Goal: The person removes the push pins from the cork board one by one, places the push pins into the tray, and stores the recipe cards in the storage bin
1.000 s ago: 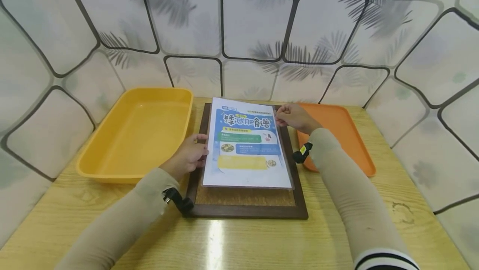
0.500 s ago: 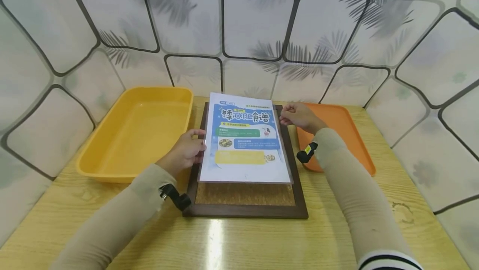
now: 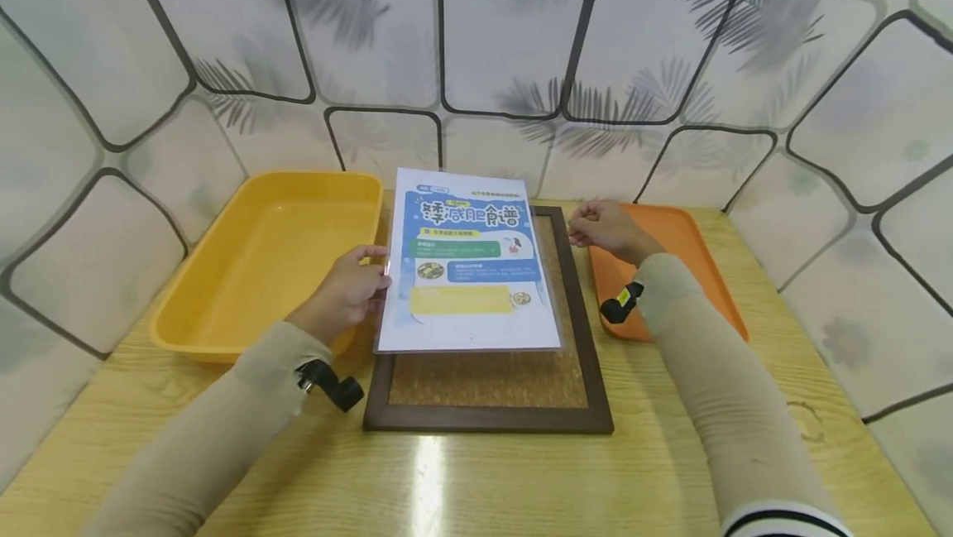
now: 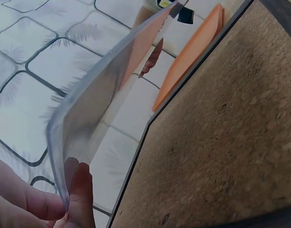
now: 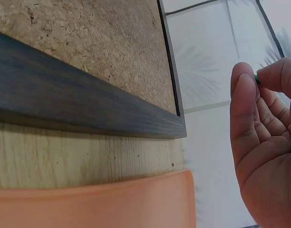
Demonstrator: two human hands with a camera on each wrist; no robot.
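My left hand [image 3: 346, 289] pinches the left edge of a laminated poster [image 3: 472, 260] with blue, green and yellow print. In the left wrist view, the clear plastic edge of the poster [image 4: 64, 128] lies between thumb and fingers. Raised over the cork board [image 3: 484, 384], the sheet hides much of its upper left. My right hand [image 3: 606, 231], just off the board's upper right corner, does not touch the poster. Its thumb and finger pinch a small green object [image 5: 257, 79], mostly hidden by the fingertips.
A deep yellow bin [image 3: 283, 264] stands left of the cork board on the wooden table [image 3: 514, 487]. To the right lies a shallow orange tray [image 3: 688, 272], partly under the right forearm. A patterned wall [image 3: 514, 49] rises behind.
My left hand has moved left, carrying the poster left and upward, off the board's right side. The right hand, beside the poster's right edge earlier, has shifted right, away from it.
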